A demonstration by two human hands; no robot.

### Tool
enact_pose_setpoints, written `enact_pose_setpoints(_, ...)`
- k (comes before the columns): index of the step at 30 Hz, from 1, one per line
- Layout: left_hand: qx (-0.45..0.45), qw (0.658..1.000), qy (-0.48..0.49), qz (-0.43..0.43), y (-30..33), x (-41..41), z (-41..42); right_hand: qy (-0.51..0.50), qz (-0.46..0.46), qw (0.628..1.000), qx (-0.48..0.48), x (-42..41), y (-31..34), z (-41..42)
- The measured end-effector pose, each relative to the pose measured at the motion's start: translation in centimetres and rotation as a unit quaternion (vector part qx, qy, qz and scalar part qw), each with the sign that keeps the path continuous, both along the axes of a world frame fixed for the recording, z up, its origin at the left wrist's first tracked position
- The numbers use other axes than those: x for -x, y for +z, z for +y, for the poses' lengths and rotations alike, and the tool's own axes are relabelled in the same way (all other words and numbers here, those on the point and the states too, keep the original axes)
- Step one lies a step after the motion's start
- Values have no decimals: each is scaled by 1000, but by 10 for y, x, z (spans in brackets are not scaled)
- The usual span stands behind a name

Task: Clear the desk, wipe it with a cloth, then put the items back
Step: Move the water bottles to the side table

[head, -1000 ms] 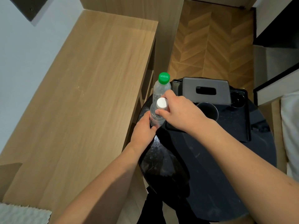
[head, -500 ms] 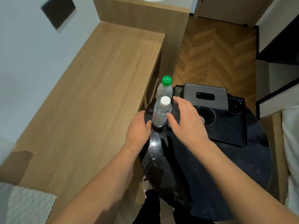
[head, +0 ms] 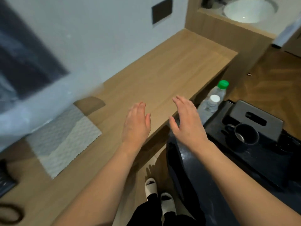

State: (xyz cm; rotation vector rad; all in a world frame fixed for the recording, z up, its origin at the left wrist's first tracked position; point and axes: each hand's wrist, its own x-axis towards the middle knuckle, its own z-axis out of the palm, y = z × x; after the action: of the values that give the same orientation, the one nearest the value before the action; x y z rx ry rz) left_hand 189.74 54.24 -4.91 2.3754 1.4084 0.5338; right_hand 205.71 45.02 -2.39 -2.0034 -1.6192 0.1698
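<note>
The wooden desk (head: 162, 75) runs from 7 o'clock toward 1 o'clock, its top mostly bare. A pale textured cloth (head: 65, 141) lies flat on it at 9 o'clock. At 3 o'clock a round black side table (head: 203, 185) carries a green-capped bottle (head: 219, 91), a white-capped bottle (head: 209, 106) and a black tray (head: 228, 132).

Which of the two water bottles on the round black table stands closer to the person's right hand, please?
The white-capped bottle: it stands just beyond the open right hand. The green-capped bottle stands behind it, farther off.
</note>
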Motion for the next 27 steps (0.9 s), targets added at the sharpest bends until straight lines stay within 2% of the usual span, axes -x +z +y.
enact_pose_setpoints(6, -16, 992, 123, 10, 24, 103, -21, 133, 15, 991, 0, 82, 7, 21)
enact_pose_setpoints(13, -41, 963, 265, -7, 39, 246, -59, 269, 3, 963, -22, 214, 15, 36)
enact_pose_setpoints(19, -82, 926, 367, -19, 43, 395, -114, 379, 7, 925, -22, 363, 28, 20)
enact_pose_setpoints(27, -108, 856, 504, -31, 53, 574, -215, 497, -5, 868, -5, 564, 41, -30)
